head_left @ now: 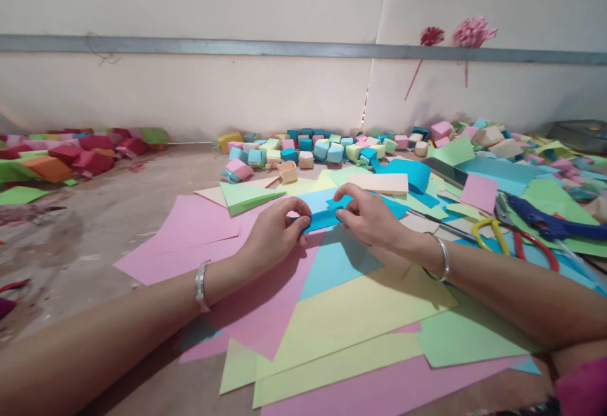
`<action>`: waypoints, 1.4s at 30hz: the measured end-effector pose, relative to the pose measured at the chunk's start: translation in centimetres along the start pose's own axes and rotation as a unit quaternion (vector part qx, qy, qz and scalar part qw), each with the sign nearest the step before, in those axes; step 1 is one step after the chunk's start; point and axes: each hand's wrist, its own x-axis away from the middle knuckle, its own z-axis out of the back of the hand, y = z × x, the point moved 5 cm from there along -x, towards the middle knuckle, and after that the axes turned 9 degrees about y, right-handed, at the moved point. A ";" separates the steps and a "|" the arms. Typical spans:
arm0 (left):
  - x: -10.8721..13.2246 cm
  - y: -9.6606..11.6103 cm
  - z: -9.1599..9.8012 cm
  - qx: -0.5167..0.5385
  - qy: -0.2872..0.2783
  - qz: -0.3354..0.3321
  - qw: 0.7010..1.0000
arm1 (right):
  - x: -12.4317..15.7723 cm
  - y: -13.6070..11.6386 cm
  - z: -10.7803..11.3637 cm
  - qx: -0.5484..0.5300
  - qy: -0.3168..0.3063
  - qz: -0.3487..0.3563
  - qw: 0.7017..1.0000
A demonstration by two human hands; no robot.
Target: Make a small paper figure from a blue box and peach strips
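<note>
A narrow folded strip of blue paper [323,219] is stretched between my two hands above the coloured sheets. My left hand [271,229] pinches its left end between thumb and fingers. At the other end my right hand [367,214] is closed on the strip, thumb below and index finger curled over it. Under my hands lie a pink sheet [256,296], a light blue sheet [339,261] and a pale yellow sheet [360,315], overlapping. A folded green paper [249,196] rests just beyond my left hand.
Small paper boxes [306,145] line the wall, with red and orange ones [95,160] at the left. Yellow-handled scissors [490,234], a red-handled tool [535,251] and a blue glue gun [552,219] lie at the right. Paper flowers [474,31] hang behind the wall rail [237,47].
</note>
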 end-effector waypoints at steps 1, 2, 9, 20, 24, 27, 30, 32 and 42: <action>0.1 0.3 0.1 -0.072 -0.005 -0.043 0.996 | 0.1 -0.1 -0.1 0.008 -0.008 0.003 1.000; 0.2 0.6 0.2 -0.140 -0.006 -0.091 0.986 | 0.3 -0.3 -0.2 0.016 -0.017 0.009 1.000; 2.7 1.2 -0.6 -0.416 -0.116 -0.203 0.879 | 1.9 -1.3 -1.3 0.131 -0.090 0.063 0.985; 5.4 3.0 -2.5 -0.584 -0.263 -0.252 0.725 | 3.0 -2.0 -2.8 0.387 -0.181 0.171 0.888; 6.7 3.2 -2.6 -0.593 -0.273 -0.258 0.712 | 5.0 -4.0 -3.0 0.404 -0.166 0.285 0.853; 6.7 3.1 -2.6 -0.596 -0.308 -0.252 0.697 | 6.2 -5.0 -3.1 0.405 -0.135 0.330 0.842; 6.2 3.1 -2.5 -0.602 -0.322 -0.243 0.690 | 6.6 -5.0 -3.1 0.412 -0.127 0.354 0.830; 6.0 3.2 -2.3 -0.603 -0.310 -0.242 0.694 | 6.6 -4.6 -3.1 0.419 -0.132 0.353 0.826; 6.7 2.6 -2.2 -0.620 -0.281 -0.218 0.699 | 5.9 -4.7 -2.9 0.459 -0.082 0.319 0.825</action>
